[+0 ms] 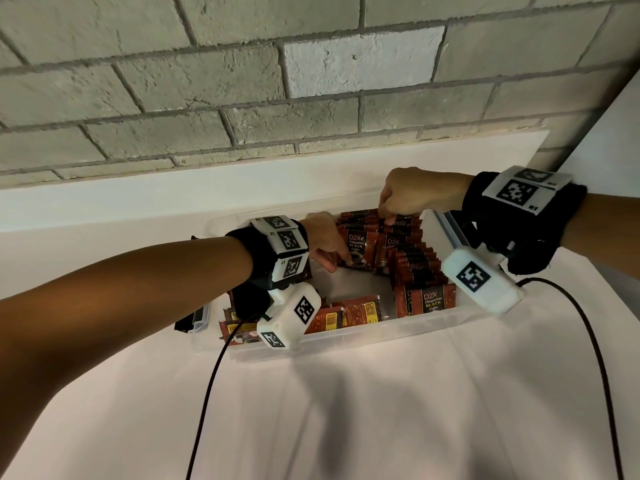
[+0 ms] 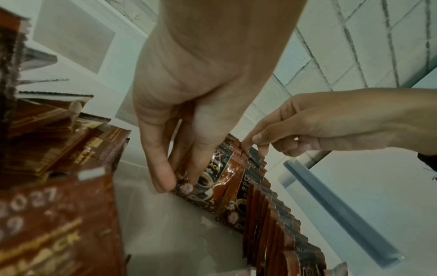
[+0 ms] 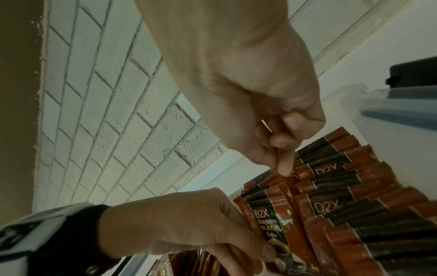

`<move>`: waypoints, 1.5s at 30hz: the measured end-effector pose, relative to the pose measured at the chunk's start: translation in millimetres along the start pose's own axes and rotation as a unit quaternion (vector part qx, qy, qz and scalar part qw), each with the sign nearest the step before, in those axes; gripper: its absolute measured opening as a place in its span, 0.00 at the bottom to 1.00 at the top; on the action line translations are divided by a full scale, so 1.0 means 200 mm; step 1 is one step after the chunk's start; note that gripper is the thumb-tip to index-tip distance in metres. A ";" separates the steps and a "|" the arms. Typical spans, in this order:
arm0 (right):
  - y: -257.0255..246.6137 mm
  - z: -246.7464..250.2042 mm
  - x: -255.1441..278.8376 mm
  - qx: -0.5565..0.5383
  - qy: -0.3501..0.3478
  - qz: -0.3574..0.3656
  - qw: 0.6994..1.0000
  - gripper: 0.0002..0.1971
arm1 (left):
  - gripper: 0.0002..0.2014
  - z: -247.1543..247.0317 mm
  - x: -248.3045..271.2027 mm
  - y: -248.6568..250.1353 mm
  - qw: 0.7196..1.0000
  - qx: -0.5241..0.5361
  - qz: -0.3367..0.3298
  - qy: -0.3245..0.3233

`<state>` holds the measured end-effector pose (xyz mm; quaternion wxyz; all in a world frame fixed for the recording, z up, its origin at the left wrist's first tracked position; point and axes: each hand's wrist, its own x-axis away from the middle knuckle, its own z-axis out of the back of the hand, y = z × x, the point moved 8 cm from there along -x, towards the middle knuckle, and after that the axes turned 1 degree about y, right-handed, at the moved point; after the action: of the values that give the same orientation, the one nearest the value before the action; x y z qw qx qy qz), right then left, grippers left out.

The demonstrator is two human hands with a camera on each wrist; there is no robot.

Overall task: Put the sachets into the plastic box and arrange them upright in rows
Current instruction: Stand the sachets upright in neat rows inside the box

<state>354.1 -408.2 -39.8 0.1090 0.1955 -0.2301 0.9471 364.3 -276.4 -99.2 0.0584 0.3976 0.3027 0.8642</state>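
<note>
Head view, mid-frame: the clear plastic box (image 1: 363,332) holds upright brown foil sachets (image 1: 412,261). Left wrist: left hand (image 2: 189,93) pinches the front sachet (image 2: 212,179), probably bracing its row. Right wrist: right hand (image 3: 248,93) pinches a sachet top (image 3: 289,182), likely straightening it.

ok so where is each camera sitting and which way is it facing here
Head: on the head, facing forward and down at the plastic box, brick wall beyond; both forearms, left hand and right hand show.
Left wrist: on that wrist, looking along the left hand to the front sachet it pinches; right hand shows at right.
Right wrist: on that wrist, looking along the right hand pinching the upright rows; left hand shows lower left.
Shared: both wrist views show that front sachet and both hands.
</note>
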 end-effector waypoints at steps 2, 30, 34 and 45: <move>0.00 -0.02 -0.01 -0.008 -0.013 0.000 1.000 0.11 | 0.23 0.00 0.00 0.00 1.000 -0.002 -0.002 -0.003; -0.06 -0.19 0.04 0.226 -0.135 0.150 0.953 0.11 | 0.22 -0.08 0.04 -0.01 0.996 0.065 0.020 -0.060; -0.09 -0.20 0.07 0.221 -0.144 0.178 0.948 0.12 | 0.21 -0.09 0.04 0.00 0.996 0.065 0.024 -0.056; -0.10 -0.31 0.13 0.364 -0.193 0.184 0.892 0.16 | 0.19 -0.08 0.04 -0.01 0.996 0.064 0.035 -0.045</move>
<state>316.4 -359.1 -71.0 -0.1925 0.3544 0.0828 0.9113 346.6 -280.4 -102.5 0.0159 0.4494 0.3401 0.8259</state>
